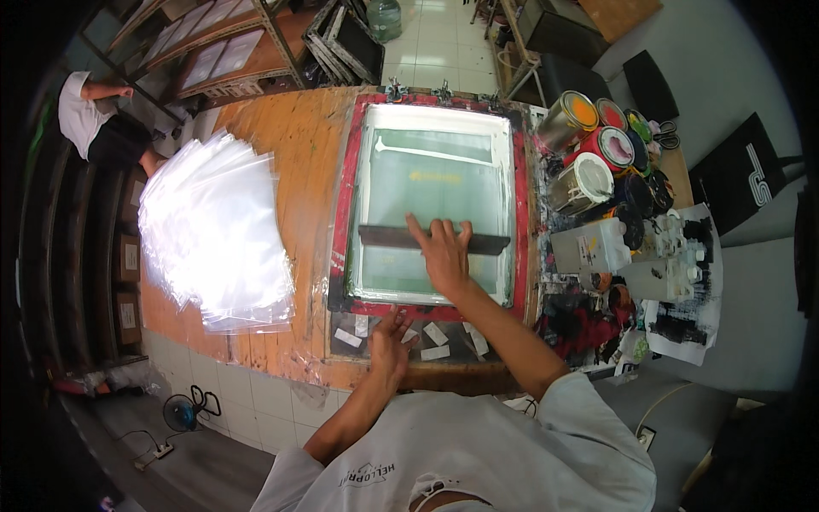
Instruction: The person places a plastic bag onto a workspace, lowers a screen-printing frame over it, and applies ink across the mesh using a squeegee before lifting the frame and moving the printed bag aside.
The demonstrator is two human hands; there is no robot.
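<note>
My right hand (pixel 447 258) grips a dark squeegee (pixel 486 244) that lies across a screen-printing screen (pixel 426 198). The green mesh carries faint yellow marks, and a streak of white ink (pixel 431 155) runs across its far part. Red and black edging (pixel 345 196) surrounds the screen, which lies flat on the table. At its near edge is my left hand (pixel 390 346), fingertips by the red border and thumb apart, with nothing seen in it. Clamps (pixel 444 89) stand along the far edge.
A fanned stack of clear plastic sheets (pixel 217 235) covers the table's left side. Ink cans (pixel 582 181) and plastic jugs (pixel 590 246) crowd the right. Small pale pieces (pixel 435 334) lie before the screen. Another person (pixel 107 119) is at the far left.
</note>
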